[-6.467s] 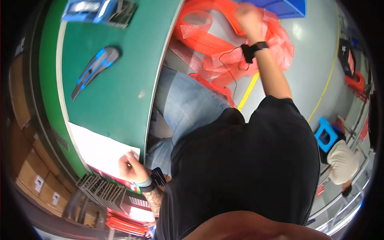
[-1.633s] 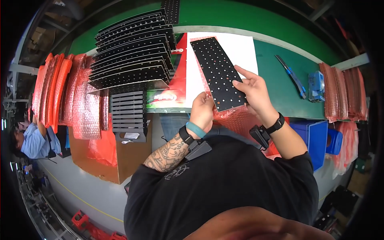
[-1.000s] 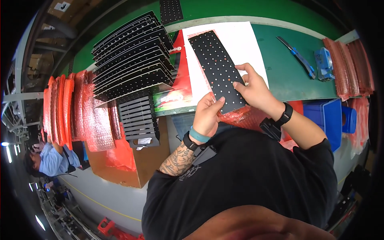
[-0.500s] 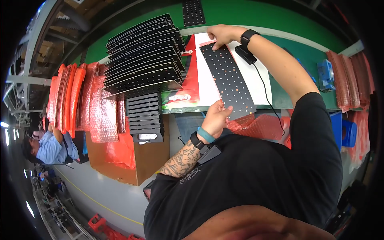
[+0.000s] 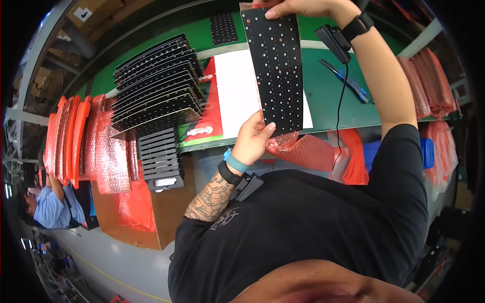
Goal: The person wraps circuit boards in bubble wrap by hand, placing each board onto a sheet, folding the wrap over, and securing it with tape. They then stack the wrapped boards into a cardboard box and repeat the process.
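I hold a long black circuit board [image 5: 277, 76] dotted with rows of small white LEDs, raised and tilted above the bench. My left hand [image 5: 252, 137] grips its near end, thumb on the dotted face. The far end is pinched by my right hand [image 5: 308, 7], its thumb over the top edge; the other fingers are partly hidden. Pinkish film shows along the board's left edge and far end. Beneath it lies a white sheet [image 5: 233, 86]. Red bubble wrap [image 5: 308, 151] hangs below the board's near end.
Similar boards [image 5: 156, 83] stand in a slotted black rack [image 5: 160, 156] to the left, beside red bubble-wrap pouches [image 5: 103, 146]. Another board [image 5: 224, 28] lies on the green surface beyond. A blue tool [image 5: 348, 83] and a black cable [image 5: 339, 118] are at right. Far left, a person [image 5: 55, 204] sits.
The board has been lifted and turned more upright, with both hands still on it. My right hand has moved farther out and to the right. The view has shifted slightly.
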Tool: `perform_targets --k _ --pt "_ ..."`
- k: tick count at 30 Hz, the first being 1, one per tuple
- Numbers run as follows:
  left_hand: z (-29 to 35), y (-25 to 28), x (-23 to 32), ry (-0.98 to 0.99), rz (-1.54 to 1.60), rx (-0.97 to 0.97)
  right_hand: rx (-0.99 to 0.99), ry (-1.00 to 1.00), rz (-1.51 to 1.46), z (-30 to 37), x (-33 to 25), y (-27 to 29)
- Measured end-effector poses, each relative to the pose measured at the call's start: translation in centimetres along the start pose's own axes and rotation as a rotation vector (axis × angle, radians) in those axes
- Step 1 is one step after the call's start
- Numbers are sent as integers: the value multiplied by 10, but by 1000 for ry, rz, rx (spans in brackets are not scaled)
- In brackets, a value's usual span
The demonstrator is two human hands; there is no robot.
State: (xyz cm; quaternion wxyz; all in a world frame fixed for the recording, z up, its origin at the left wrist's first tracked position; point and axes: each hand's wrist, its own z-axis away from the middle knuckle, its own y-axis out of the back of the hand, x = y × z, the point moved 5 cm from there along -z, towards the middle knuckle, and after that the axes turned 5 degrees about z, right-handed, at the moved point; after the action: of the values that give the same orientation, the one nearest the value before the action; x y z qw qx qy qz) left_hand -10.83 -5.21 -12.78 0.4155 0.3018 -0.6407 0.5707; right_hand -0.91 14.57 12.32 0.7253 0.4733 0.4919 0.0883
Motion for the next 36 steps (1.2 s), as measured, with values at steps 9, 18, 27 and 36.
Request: perform_targets --k 9,18,27,36 --pt "-4 -21 -2 -32 -22 8 195 -14 -36 32 35 38" --pt "1 -30 14 66 178 -64 267 16 -181 26 80 50" --pt "-12 -29 1 13 178 -55 361 59 -115 41 46 76" --pt "-23 -26 -10 7 180 151 552 75 147 65 12 75"
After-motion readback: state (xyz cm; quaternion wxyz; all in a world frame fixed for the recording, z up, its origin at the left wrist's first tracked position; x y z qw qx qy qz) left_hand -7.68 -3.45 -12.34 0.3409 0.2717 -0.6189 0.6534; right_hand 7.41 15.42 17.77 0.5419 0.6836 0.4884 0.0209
